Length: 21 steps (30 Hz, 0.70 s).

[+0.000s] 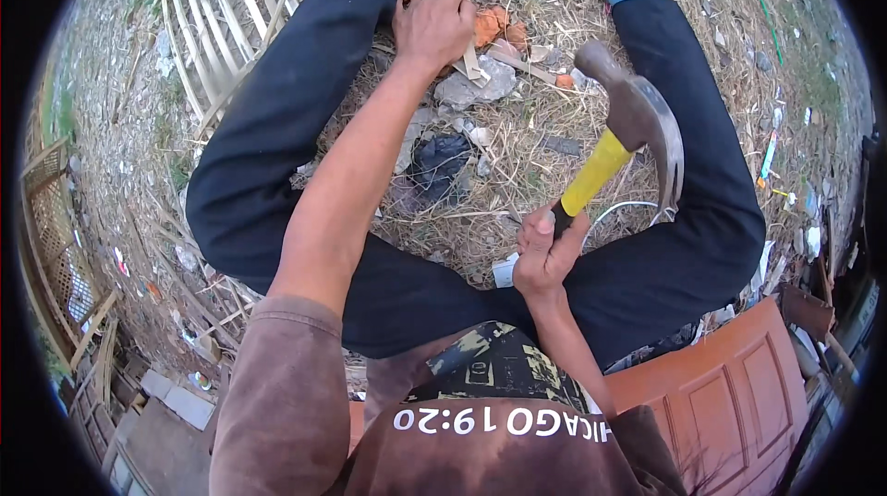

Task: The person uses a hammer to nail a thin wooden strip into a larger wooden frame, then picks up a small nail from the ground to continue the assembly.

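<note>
My right hand [547, 251] is wrapped round the dark lower grip of a claw hammer [599, 168]. The hammer has a yellow band on its handle and a worn metal head, raised between my legs and tilted up to the right. Farther out, beside my left foot, my left hand [432, 23] holds a thin wooden strip [471, 62] down near the ground. Its lower end shows below the palm; the rest is partly hidden by the fingers. Orange brick pieces [492, 25] lie just right of that hand, and a grey stone [476, 83] sits below it.
A lattice of pale slats [208, 20] lies at the upper left. Between my legs is a crumpled black plastic bag [439, 166] on dry grass. An orange-brown panelled door [725, 394] lies at the lower right. Woven lattice [69, 256] stands at the far left; litter dots the ground.
</note>
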{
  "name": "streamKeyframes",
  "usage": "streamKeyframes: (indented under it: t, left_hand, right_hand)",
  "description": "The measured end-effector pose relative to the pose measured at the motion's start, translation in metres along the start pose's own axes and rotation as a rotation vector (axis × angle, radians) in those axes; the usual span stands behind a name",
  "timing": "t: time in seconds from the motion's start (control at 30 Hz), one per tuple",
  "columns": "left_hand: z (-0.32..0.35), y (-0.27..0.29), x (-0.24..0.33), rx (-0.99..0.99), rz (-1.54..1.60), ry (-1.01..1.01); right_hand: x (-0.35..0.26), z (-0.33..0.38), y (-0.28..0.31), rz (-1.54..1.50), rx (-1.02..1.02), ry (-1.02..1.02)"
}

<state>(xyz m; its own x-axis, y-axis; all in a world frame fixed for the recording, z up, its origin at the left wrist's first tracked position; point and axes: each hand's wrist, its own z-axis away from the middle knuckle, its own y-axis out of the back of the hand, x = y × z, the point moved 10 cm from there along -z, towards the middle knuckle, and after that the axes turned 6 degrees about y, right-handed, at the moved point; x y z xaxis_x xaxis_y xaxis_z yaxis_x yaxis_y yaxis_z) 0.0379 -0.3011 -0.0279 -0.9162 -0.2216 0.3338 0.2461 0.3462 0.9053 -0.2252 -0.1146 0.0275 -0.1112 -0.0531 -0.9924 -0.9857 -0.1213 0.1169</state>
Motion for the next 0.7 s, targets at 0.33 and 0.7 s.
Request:
streamKeyframes:
  t: [0.33, 0.7]
  left_hand:
    - [0.002, -0.002, 0.001, 0.001, -0.027, 0.002]
    - [0.001, -0.001, -0.001, 0.002, 0.000, -0.008]
  right_hand:
    - [0.015, 0.012, -0.016, 0.163, -0.044, -0.009]
    - [0.014, 0.019, -0.031, -0.086, -0.007, -0.107]
